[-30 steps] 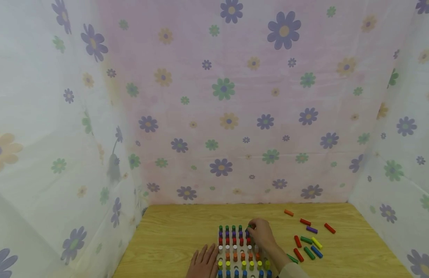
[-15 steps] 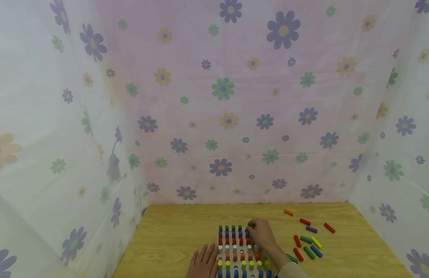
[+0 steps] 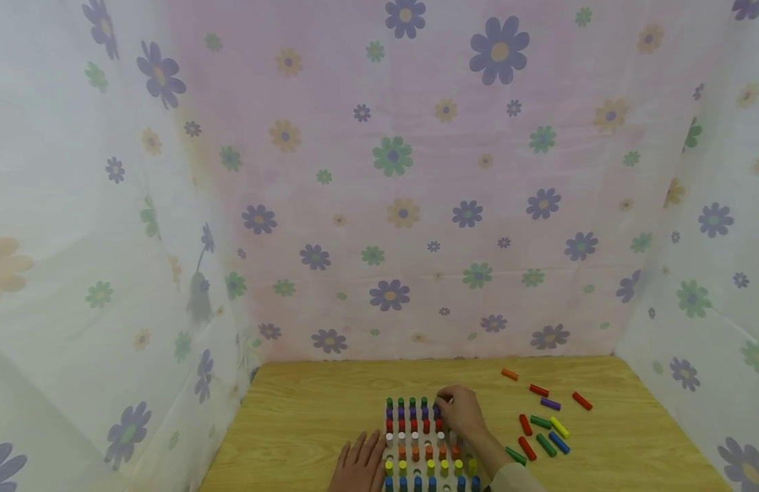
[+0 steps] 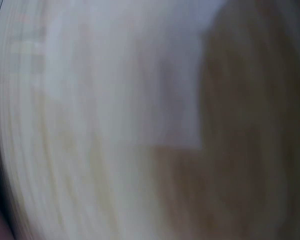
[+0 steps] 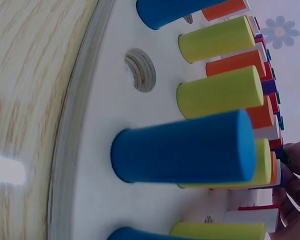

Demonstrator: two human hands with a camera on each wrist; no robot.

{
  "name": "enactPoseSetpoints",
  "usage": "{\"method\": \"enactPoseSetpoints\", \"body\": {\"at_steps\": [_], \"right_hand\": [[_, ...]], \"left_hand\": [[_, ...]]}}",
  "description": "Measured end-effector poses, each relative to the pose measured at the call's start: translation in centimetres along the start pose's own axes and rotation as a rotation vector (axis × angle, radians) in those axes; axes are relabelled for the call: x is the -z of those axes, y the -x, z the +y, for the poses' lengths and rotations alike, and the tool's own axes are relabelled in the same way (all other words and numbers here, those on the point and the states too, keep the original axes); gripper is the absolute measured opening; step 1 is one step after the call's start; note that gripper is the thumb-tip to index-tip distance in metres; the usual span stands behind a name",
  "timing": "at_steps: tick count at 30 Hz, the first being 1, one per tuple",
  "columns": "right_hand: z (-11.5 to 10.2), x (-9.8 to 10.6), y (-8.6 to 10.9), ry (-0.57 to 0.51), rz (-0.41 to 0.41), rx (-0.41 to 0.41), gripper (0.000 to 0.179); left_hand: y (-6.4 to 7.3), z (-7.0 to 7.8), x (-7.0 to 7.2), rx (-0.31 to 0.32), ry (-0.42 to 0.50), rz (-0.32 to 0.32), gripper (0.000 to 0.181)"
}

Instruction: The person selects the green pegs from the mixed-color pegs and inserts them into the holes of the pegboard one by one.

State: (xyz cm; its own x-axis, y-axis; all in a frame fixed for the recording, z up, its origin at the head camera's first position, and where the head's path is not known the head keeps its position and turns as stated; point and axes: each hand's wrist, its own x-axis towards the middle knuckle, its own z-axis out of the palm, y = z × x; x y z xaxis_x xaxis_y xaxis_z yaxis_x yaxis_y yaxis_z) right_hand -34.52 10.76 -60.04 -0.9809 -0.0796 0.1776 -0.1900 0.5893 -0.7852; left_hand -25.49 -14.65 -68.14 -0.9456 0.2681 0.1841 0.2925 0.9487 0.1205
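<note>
My right hand [image 3: 462, 413] reaches over the far right corner of a white pegboard [image 5: 97, 105]. Its thumb and fingers pinch a green peg [image 5: 285, 158] at the end of the back row, mostly hidden by the fingers. Left of it stand several upright green pegs [image 3: 412, 403] in that row. Rows of purple, red, white, orange, yellow and blue pegs [image 5: 185, 147] run toward the front, with some bare holes [image 5: 141, 70] among them. Fingers straight, my left hand [image 3: 358, 465] lies flat beside the board's left edge. The left wrist view is only a blur.
To the right, loose pegs lie scattered on the wooden table [image 3: 293, 417]: red [image 3: 527, 448], green [image 3: 546, 445], yellow [image 3: 559, 427], blue [image 3: 559, 443], purple [image 3: 550, 404] and orange [image 3: 509, 374]. Flower-patterned sheets [image 3: 416, 178] enclose the back and sides.
Both hands keep their places, with the right one still at the back row's end. Only the head view has shifted slightly.
</note>
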Motion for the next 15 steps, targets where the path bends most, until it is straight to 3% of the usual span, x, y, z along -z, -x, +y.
{"method": "enactPoseSetpoints", "body": {"at_steps": [15], "right_hand": [[-0.24, -0.54, -0.44, 0.027, -0.029, -0.074, 0.016]], "left_hand": [[-0.11, -0.24, -0.77, -0.021, -0.039, 0.072, 0.05]]}}
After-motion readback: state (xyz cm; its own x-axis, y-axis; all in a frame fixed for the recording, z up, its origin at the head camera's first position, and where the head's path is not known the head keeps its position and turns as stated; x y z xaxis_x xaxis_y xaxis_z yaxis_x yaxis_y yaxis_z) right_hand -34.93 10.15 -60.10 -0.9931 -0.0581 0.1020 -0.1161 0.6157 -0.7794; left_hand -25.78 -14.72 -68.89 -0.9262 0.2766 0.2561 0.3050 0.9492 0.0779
